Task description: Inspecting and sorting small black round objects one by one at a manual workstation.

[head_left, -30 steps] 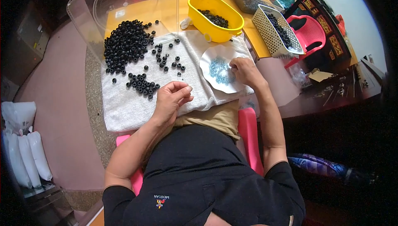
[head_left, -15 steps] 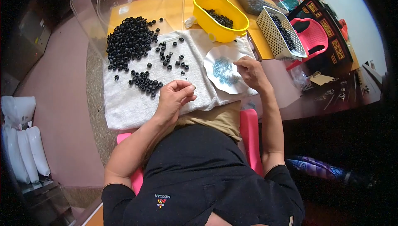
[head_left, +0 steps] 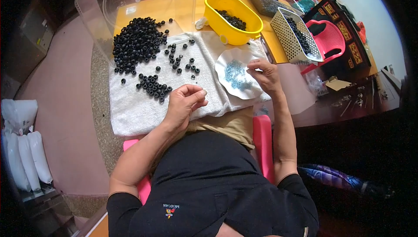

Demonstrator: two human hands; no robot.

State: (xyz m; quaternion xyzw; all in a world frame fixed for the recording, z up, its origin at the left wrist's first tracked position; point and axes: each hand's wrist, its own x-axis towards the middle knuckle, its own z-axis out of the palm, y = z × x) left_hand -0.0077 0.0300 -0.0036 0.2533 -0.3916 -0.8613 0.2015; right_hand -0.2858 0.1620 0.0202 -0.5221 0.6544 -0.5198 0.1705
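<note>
Here's the fluffy white towel [head_left: 130, 117], spread wide; smooth, round black beads [head_left: 137, 43] heaped at left; a frilled white dish [head_left: 244, 92] at right, scattered with tiny blue pieces [head_left: 234, 72], just left of the right hand [head_left: 266, 78], fingertips close, can't tell if they meet! Left hand [head_left: 180, 105]: thumb against forefinger, any contents too small to see.

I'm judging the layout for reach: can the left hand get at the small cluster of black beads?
Probably yes: the left hand is just beside the bead cluster on the white towel, with nothing visible between them. Its pinch might hold something too small to tell.
</note>
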